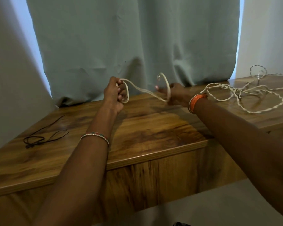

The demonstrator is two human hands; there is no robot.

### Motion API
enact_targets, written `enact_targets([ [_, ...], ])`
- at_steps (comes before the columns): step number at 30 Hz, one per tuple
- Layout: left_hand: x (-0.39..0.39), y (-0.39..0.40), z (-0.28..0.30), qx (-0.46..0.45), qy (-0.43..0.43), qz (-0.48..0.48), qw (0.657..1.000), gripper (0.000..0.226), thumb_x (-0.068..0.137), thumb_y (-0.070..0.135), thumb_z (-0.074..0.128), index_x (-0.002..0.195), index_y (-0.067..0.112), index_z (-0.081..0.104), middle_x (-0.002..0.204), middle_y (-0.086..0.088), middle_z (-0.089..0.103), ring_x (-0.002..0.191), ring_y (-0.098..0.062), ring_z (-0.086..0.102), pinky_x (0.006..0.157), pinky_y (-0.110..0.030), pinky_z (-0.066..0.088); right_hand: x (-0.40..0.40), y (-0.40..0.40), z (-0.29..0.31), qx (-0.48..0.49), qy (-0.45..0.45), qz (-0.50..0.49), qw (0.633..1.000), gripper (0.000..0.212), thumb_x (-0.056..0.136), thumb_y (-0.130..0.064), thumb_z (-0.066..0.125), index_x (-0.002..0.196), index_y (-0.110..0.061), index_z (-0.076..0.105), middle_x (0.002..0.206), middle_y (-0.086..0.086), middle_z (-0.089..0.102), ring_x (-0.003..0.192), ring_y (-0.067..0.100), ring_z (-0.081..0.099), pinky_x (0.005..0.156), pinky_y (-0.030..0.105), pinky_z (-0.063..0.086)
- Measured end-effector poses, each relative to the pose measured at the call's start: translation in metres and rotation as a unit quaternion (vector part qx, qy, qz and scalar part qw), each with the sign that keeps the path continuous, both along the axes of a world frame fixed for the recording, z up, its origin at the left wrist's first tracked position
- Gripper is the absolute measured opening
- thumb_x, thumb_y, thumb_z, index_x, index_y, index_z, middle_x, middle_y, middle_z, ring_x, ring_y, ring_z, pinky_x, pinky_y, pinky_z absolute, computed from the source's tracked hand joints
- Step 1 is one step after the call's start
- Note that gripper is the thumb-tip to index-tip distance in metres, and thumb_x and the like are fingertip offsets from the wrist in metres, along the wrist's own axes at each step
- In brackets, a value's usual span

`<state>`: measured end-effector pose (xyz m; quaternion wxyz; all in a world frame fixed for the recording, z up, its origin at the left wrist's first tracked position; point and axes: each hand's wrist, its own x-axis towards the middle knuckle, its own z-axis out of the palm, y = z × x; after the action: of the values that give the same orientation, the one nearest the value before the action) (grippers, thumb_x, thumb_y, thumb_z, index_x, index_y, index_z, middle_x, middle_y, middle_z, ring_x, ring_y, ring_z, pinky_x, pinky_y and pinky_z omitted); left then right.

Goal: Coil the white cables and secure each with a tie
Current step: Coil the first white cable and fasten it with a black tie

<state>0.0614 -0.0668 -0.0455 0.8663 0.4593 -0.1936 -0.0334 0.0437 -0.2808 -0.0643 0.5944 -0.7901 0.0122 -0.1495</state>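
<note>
Both my arms reach out over the wooden table [153, 128], a white cable [147, 91] strung between my hands in front of a grey-green curtain [129, 38]. My left hand [115, 93] is raised above the table, its fingers [121, 95] curled round a small loop of the cable that hangs from the fist. From there two strands sag across to my right hand [173, 93], which holds the other end low, near the table's far edge; the cable arcs up and over this hand, and a small clear connector [158, 77] shows at the top of the arc. My right thumb and fingers look closed on the strands, though motion blur hides just how they lie. The rest of the cable, twisted and pale, runs past my right wrist and sprawls in loose tangled loops [245, 95] on the table's right side, with one loop standing up near the wall. A thin black tie [39, 137] lies well apart on the table's left side. I wear an orange band [195, 101] on my right wrist and a beaded bracelet [96, 136] on my left forearm
</note>
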Motion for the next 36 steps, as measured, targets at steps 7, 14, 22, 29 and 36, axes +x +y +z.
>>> enact_targets([
  [7, 0.013, -0.001, -0.011, 0.076, 0.009, 0.079, 0.994, 0.028, 0.089, 0.014, 0.035, 0.061, 0.016, 0.036, 0.034, 0.009, 0.03, 0.025, -0.006, 0.021, 0.032, -0.009, 0.017, 0.01, 0.029, 0.013, 0.235, -0.066, -0.257, 0.935, 0.04, 0.089, -0.019, 0.045, 0.126, -0.003, 0.047, 0.117, 0.013, 0.054, 0.102, 0.031, 0.054, 0.088, 0.037, 0.045],
  [14, 0.006, -0.008, -0.009, 0.134, -0.001, 0.068, 0.989, 0.032, 0.089, 0.014, 0.034, 0.057, 0.017, 0.031, 0.032, 0.008, 0.028, 0.023, -0.007, 0.021, 0.032, -0.008, 0.016, -0.029, 0.099, -0.004, -0.132, -0.438, -0.097, 0.884, 0.025, 0.073, 0.002, 0.043, 0.091, 0.001, 0.059, 0.089, 0.013, 0.058, 0.081, 0.017, 0.053, 0.072, 0.027, 0.046],
  [22, -0.017, -0.007, 0.0, 0.029, -0.014, -0.208, 0.978, 0.033, 0.099, 0.03, 0.026, 0.073, 0.016, 0.041, 0.04, 0.008, 0.035, 0.028, -0.004, 0.031, 0.034, -0.017, 0.021, 0.022, 0.092, -0.027, -0.224, -0.329, -0.033, 0.917, 0.042, 0.08, -0.009, 0.059, 0.122, -0.006, 0.054, 0.109, 0.015, 0.064, 0.1, 0.03, 0.062, 0.088, 0.043, 0.051],
  [29, -0.033, -0.011, -0.003, 0.077, -0.021, -0.421, 0.904, 0.013, 0.081, 0.017, 0.063, 0.082, 0.004, 0.061, 0.057, 0.0, 0.052, 0.045, -0.009, 0.052, 0.046, -0.018, 0.047, 0.017, 0.072, -0.021, -0.318, -0.143, -0.086, 0.933, 0.029, 0.092, -0.02, 0.05, 0.117, -0.006, 0.055, 0.111, 0.02, 0.061, 0.105, 0.036, 0.058, 0.089, 0.04, 0.047],
  [36, -0.027, -0.014, 0.001, 0.104, -0.129, -0.17, 0.971, 0.026, 0.1, 0.012, 0.025, 0.08, 0.016, 0.042, 0.047, 0.01, 0.045, 0.037, -0.003, 0.037, 0.041, -0.017, 0.033, -0.022, 0.099, -0.031, -0.607, -0.059, -0.075, 0.789, 0.026, 0.09, -0.018, 0.05, 0.112, -0.006, 0.058, 0.118, 0.016, 0.06, 0.108, 0.033, 0.058, 0.086, 0.036, 0.046],
])
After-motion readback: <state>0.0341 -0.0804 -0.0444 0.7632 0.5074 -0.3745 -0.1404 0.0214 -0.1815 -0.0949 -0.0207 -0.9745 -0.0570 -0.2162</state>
